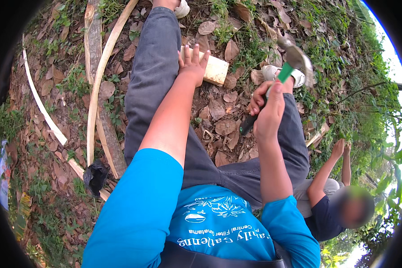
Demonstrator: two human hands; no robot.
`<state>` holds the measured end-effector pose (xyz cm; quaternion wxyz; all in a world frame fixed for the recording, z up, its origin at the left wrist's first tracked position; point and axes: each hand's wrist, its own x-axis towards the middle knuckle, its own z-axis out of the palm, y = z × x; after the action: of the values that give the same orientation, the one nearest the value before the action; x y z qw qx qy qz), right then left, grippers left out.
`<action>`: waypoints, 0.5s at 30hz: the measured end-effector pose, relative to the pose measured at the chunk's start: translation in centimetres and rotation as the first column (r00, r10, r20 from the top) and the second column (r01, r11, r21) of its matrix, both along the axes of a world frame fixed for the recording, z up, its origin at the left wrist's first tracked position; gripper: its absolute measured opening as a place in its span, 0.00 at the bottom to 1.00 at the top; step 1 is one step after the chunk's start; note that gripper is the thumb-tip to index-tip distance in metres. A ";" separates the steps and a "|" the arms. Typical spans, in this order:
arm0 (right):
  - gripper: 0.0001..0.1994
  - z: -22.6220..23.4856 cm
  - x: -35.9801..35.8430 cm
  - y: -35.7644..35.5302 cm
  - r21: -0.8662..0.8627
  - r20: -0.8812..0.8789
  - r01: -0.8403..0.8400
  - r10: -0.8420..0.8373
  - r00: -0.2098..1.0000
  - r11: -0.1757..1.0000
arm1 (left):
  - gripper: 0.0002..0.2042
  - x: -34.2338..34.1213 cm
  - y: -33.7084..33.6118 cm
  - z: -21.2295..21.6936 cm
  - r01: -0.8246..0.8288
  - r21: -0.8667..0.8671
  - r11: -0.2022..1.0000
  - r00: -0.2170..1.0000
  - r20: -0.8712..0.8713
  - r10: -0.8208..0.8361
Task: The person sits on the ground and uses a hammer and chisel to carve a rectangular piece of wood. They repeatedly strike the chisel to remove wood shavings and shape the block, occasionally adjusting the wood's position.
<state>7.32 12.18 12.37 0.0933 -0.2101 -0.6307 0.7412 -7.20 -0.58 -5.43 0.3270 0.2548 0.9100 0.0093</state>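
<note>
My left hand (193, 67) lies flat with its fingers spread on one end of a pale wooden block (216, 71). The block rests on the leaf-strewn ground between my legs, beside my left shin. To its right, my right hand (269, 107) is wrapped round the handle of a claw hammer (286, 70). That handle is green near the head and black at the grip. The hammer's metal head is raised near my right foot, slightly smeared by motion, and is apart from the block.
Left of my leg lie a long curved wooden strip (101, 71), a bark-covered log (94, 40) and a thin pale strip (44, 109). A crumpled black plastic piece (95, 177) sits by their near ends. Another person (321, 210) is at the right, close to my right leg.
</note>
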 end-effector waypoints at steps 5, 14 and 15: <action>0.28 -8.8 1.1 -0.4 0.231 -0.228 0.167 -0.114 0.967 0.958 | 0.55 -0.1 0.7 -0.1 0.011 0.015 1.000 0.999 -0.038 -0.010; 0.23 -1.5 -0.8 0.5 0.131 0.111 -0.037 0.022 0.994 0.991 | 0.55 -0.4 0.0 0.5 0.007 -0.007 1.000 1.000 0.019 -0.007; 0.22 0.0 -0.9 -0.6 0.025 -0.047 0.022 -0.021 0.999 0.999 | 0.55 0.0 -0.3 0.0 0.006 -0.003 1.000 1.000 -0.003 -0.006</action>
<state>6.44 11.59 12.39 0.1188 -0.1982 -0.6355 0.7367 -7.20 -0.86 -5.44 0.3258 0.2571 0.9098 0.0067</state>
